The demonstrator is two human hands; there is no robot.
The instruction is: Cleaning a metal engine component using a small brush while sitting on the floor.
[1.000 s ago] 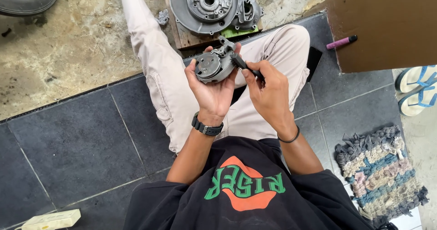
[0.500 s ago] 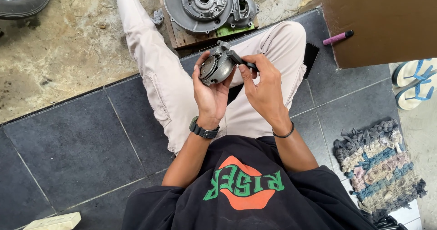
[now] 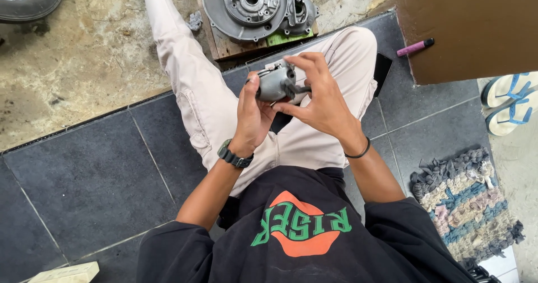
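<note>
Head view: small grey metal housing (image 3: pixel 276 83) held above lap, clear of floor. Left hand (image 3: pixel 250 115) closed around its side; right hand (image 3: pixel 320 101) half open, fingertips (image 3: pixel 296 59) on top, dark tool partly hidden beneath. Work judged mid-course. Larger engine casing (image 3: pixel 252 5) resting untouched on wooden board (image 3: pixel 221 42) beyond knees.

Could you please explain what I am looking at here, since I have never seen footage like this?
There is no machine: a camera on a person's head looks down at their own two bare hands while they sit on a dark tiled floor. The left hand grips a small grey metal part, and the right hand works on it with the fingers. Ahead, a round grey engine cover rests on a wooden board. To the right lie a brown cardboard sheet with a pink marker, sandals and a woven rug.
</note>
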